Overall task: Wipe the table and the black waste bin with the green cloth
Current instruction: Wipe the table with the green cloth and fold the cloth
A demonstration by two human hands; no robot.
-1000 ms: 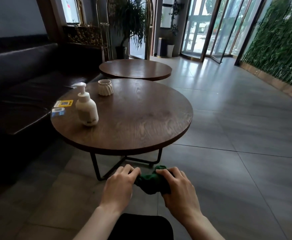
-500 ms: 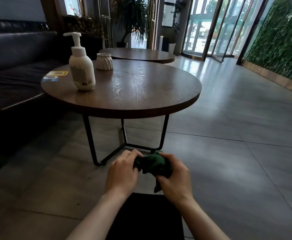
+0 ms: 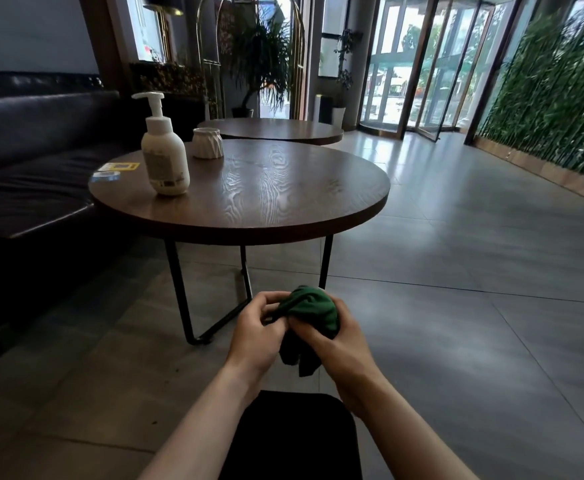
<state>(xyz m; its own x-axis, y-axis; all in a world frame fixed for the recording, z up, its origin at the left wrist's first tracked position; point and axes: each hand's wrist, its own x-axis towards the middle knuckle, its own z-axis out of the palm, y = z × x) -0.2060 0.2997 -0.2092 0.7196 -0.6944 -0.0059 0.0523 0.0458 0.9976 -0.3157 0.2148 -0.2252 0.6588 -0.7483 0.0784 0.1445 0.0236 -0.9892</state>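
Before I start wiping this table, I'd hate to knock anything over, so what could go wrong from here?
The pump bottle stands tall near the table's left side, so a sweeping cloth could tip it. The small white cup behind it might get pushed toward the far edge. The cards lie at the left rim and could slide off. Both your left hand and right hand hold the cloth bunched; it wipes poorly like that.

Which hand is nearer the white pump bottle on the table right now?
Left. The left hand sits below the pump bottle, slightly to its right; the right hand, gripping the green cloth too, is farther right.
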